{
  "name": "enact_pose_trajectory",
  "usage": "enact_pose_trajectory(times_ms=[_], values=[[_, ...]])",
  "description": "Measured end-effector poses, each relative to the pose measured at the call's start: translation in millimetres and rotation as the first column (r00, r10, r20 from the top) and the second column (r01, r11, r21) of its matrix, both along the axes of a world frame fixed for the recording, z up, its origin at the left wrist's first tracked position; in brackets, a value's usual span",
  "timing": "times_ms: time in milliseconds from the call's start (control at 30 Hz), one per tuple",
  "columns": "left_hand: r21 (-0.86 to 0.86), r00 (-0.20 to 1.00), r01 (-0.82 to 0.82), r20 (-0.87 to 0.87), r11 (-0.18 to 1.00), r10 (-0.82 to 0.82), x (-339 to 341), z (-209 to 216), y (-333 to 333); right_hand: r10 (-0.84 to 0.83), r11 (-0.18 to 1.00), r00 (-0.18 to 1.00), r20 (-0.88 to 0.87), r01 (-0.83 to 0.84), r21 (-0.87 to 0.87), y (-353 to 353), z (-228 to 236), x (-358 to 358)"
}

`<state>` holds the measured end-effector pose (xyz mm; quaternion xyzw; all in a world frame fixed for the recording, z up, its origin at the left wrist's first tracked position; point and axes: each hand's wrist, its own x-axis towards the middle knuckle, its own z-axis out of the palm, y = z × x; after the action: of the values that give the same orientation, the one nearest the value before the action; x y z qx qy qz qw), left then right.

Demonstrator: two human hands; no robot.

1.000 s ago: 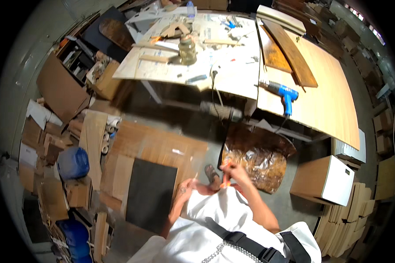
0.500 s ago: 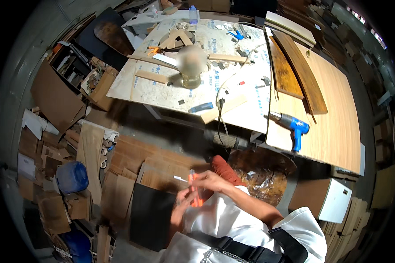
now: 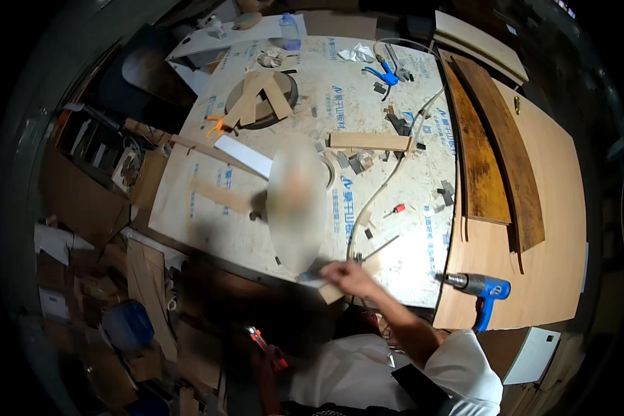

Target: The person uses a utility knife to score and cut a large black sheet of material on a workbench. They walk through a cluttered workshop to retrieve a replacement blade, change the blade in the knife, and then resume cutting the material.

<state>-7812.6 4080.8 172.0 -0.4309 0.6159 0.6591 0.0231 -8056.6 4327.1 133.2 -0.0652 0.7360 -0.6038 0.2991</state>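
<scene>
My left hand [image 3: 262,362], low and in shadow, is closed round a red utility knife [image 3: 259,340] with a pale tip. At the front edge of the white worktable [image 3: 402,277], my right hand [image 3: 349,277] has its fingers curled. Beside its fingertips lies a blue-grey tool [image 3: 312,276], partly lost in blur and shadow. Whether the fingers grip it cannot be made out. Under that hand a short wooden strip [image 3: 331,294] sticks out at the edge. A whitish blurred oval [image 3: 297,215] covers the table's middle and hides what stands there.
On the right board lie a blue heat gun [image 3: 480,291] and two curved brown boards [image 3: 489,166]. A hose [image 3: 388,182] crosses the table to a blue air gun [image 3: 385,73]. Wood pieces [image 3: 274,97] rest on a round disc. Cardboard and a blue jug [image 3: 128,324] crowd the left floor.
My hands have come apart: the knife stays in my left hand, while my right hand has reached forward to the table edge. The view has moved nearer the table and the picture is darker.
</scene>
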Motion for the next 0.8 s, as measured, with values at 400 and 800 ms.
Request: enact_pose_trajectory(times_ms=[400,800], values=[[-0.023,0.982,-0.016,0.187,1.000,0.020,-35.4,-63.3,-57.7,-0.407,0.666,0.682,-0.608,0.677,0.313,117.4,-54.1,-305.9],[-0.010,0.877,0.157,0.461,0.988,-0.134,-76.9,-56.7,-43.7,-0.243,0.196,0.765,-0.597,0.641,0.742,177.5,-129.9,-425.3]])
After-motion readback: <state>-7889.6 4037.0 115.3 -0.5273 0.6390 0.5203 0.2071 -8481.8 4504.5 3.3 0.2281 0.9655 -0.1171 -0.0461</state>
